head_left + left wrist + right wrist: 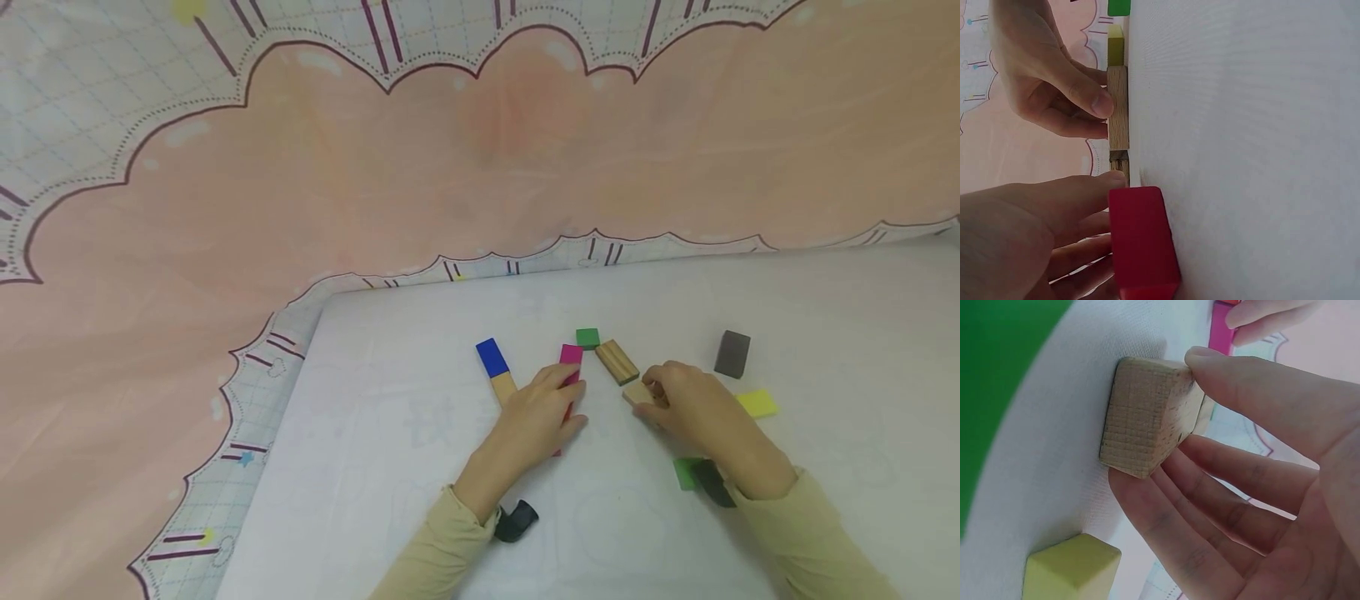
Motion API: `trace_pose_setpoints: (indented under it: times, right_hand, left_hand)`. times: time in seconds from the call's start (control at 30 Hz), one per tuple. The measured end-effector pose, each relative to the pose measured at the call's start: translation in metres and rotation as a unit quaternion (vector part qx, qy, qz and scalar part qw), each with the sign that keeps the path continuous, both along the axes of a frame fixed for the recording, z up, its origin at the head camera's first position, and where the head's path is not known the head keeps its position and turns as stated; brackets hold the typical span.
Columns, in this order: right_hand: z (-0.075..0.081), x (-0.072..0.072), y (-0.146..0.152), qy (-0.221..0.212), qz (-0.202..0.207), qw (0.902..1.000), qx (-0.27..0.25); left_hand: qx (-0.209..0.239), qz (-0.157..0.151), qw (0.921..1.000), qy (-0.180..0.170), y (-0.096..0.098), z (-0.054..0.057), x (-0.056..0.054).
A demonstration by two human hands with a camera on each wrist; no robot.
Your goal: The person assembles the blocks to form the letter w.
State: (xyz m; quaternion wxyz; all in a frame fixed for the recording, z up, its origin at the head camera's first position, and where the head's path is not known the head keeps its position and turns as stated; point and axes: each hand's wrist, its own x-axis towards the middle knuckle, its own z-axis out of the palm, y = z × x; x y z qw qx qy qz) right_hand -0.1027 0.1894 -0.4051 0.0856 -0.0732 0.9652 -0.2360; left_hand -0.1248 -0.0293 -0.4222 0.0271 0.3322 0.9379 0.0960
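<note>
My left hand point(536, 412) lies over a row of a pink block point(572, 354) and a red block point(1141, 237). Its fingers reach loosely across the row, with the thumb held apart. Between the thumb and fingers of my right hand point(693, 408) is a plain wooden block point(1141, 412), pinched by its sides close over the white surface. Just beyond it sits a striped brown wooden block point(617, 362), with a green block point(587, 338) at its far end. Left of the left hand, a blue block point(492, 357) meets a tan block point(503, 387), partly hidden by that hand.
A dark grey block point(732, 354) and a yellow block point(757, 403) lie right of the right hand. Near the right wrist is another green block point(685, 473). A black wrist strap point(517, 522) shows at the left cuff. The white table point(360, 467) meets a patterned cloth point(420, 183) behind.
</note>
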Motion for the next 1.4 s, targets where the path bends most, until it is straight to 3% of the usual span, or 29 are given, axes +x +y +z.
trace_pose_setpoints:
  times: [0.93, 1.4]
  right_hand:
    - [-0.0015, -0.0034, -0.0025, 0.02, -0.014, 0.9997, -0.001]
    - [-0.0013, -0.0063, -0.0011, 0.007, -0.015, 0.9999, -0.002]
  left_hand:
    - [0.004, 0.001, 1.0, -0.006, 0.0006, -0.0002, -0.0013]
    - [0.007, 0.0, 1.0, -0.005, 0.0012, -0.0007, -0.0011]
